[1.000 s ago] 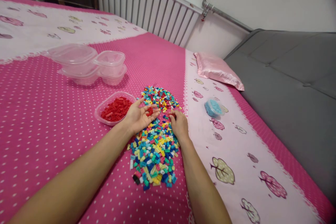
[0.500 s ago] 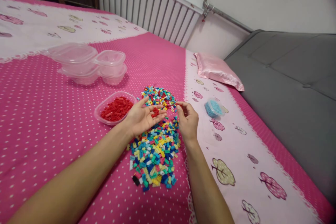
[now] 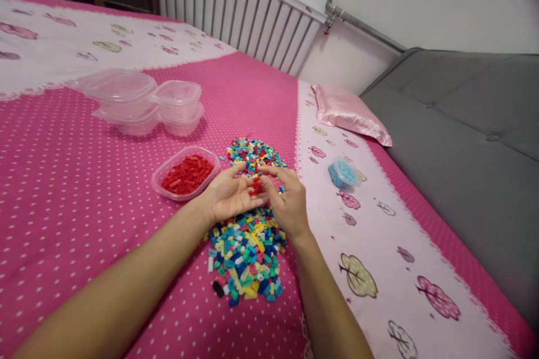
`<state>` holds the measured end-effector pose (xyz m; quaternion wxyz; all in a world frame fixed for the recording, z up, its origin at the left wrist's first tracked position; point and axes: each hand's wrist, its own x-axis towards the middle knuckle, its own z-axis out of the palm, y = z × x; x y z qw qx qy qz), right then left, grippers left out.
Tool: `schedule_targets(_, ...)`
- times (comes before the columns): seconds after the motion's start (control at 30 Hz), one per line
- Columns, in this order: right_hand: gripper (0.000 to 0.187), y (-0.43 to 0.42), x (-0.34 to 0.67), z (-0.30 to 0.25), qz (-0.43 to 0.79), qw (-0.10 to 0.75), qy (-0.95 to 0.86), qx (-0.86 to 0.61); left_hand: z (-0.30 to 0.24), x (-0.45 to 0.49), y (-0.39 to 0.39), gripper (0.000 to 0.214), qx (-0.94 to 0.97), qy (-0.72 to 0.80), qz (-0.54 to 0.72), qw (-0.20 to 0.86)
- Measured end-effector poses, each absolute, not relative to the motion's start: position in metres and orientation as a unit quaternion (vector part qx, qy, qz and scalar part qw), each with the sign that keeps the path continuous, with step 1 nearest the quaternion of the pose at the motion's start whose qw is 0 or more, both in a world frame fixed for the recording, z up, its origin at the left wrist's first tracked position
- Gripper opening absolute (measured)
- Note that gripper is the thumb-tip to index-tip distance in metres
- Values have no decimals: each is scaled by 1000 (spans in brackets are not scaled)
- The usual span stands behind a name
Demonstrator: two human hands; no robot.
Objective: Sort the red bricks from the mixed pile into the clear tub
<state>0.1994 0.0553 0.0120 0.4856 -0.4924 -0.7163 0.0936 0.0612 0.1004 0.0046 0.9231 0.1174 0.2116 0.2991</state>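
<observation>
My left hand is palm up with a few small red toy bricks resting on its fingers. Over those fingers reaches my right hand, its thumb and forefinger apart beside the red bricks. Below both hands spreads a loose pile of mixed coloured toy bricks, blue, yellow, green, pink and white; its middle is hidden by the hands. To the left of my left hand, a clear plastic tub holds many red bricks.
Stacked clear plastic containers stand at the back left on the pink dotted bedspread. A small tub of light blue bricks sits to the right. Beyond are a pink pillow, a grey headboard and a white radiator.
My right hand has moved left from the pile's right edge to over my left fingers, its forefinger straighter. My left hand stays almost in place, palm up with the red bricks.
</observation>
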Motion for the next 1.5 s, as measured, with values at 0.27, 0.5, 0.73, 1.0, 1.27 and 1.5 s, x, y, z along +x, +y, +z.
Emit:
schedule_targets(0.27, 29, 67, 218, 2, 95, 538, -625, -557, 9, 59, 100, 46, 120, 278, 340, 890)
schedule_targets(0.5, 41, 89, 234, -39, 88, 415, -693, -583, 12, 58, 103, 37, 124, 344, 395, 843)
schedule_targets(0.73, 46, 93, 235, -59, 82, 309, -763, -561, 11, 58, 102, 36, 125, 345, 402, 839)
schedule_targets(1.0, 37, 92, 234, -56, 50, 306, -752, -581, 10, 58, 103, 35, 120, 342, 406, 839)
schedule_targets(1.27, 30, 95, 236, -54, 24, 387, -698, -602, 7, 58, 104, 30, 117, 343, 416, 834)
schedule_targets(1.5, 46, 93, 235, -63, 61, 291, -752, -588, 8, 58, 104, 31, 104, 343, 410, 839)
